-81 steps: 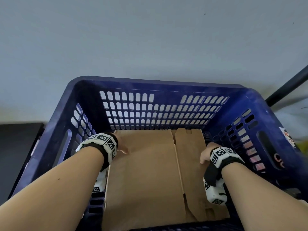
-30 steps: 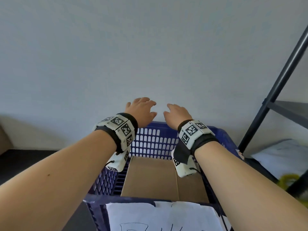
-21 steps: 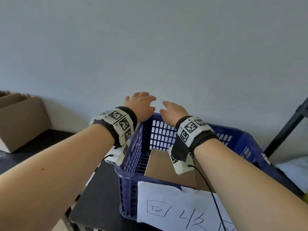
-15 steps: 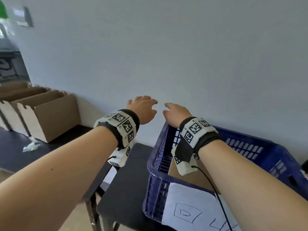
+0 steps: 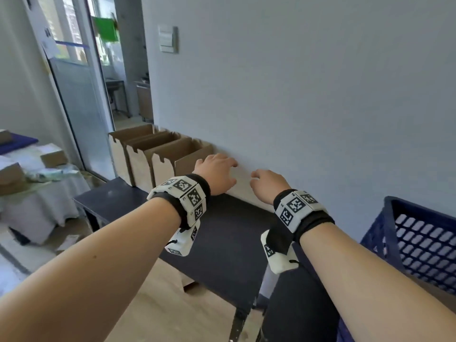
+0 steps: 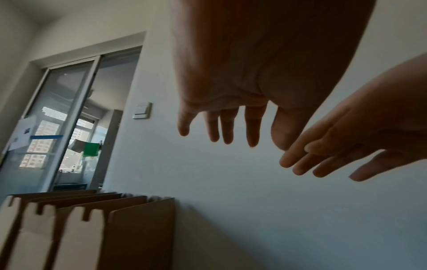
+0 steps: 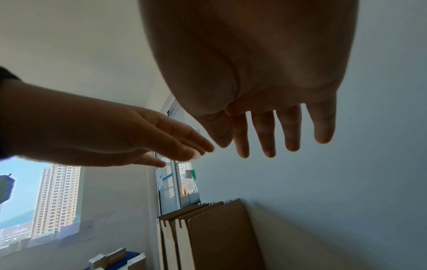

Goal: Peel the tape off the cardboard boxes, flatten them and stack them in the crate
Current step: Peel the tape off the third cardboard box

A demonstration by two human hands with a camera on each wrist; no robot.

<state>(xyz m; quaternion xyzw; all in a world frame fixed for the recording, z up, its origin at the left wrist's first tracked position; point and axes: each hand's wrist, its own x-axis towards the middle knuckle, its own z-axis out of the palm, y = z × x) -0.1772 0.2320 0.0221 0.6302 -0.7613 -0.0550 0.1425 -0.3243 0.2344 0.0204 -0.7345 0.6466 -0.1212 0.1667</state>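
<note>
Three open cardboard boxes [image 5: 158,154] [image 6: 97,232] [image 7: 208,235] stand in a row against the wall on the far left part of the black table [image 5: 222,238]. My left hand [image 5: 217,174] [image 6: 221,126] hovers open, fingers spread, just right of the nearest box, holding nothing. Beside it my right hand [image 5: 267,185] [image 7: 272,133] is also open and empty, above the table near the wall. The blue crate [image 5: 419,233] sits at the right edge, with brown cardboard [image 5: 439,292] showing inside it.
A white-covered surface [image 5: 37,193] with small boxes and wrapping stands at the left. A glass door [image 5: 74,82] and a wall switch [image 5: 168,38] lie beyond. Wooden floor [image 5: 167,304] shows under the table's near edge.
Both hands left the flattened cardboard in the crate, rose out of it and swung left. The view turned from the crate to the row of boxes by the wall.
</note>
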